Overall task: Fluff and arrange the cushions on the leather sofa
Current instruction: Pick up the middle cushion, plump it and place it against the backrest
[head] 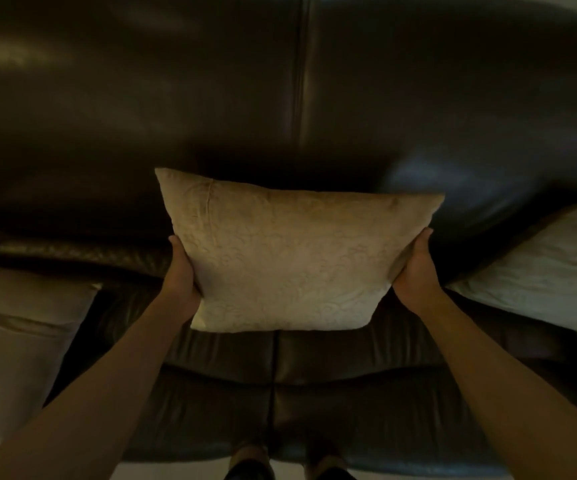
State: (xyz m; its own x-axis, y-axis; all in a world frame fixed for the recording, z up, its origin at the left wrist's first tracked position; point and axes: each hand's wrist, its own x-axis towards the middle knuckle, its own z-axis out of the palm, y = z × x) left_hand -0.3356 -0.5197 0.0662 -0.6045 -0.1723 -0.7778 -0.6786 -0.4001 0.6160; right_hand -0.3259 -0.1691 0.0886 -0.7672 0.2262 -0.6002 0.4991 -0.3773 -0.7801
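A tan patterned cushion [290,258] is held upright over the middle of the dark leather sofa [210,98], in front of its backrest. My left hand [181,271] grips the cushion's left edge and my right hand [415,268] grips its right edge; the fingers behind the fabric are hidden. A pale cushion [16,341] lies flat on the seat at the far left. Another pale cushion [550,265] leans at the far right of the seat.
The sofa's two seat pads [349,410] meet in a seam below the held cushion. My feet [252,459] stand on a light floor at the sofa's front edge. The room is dim.
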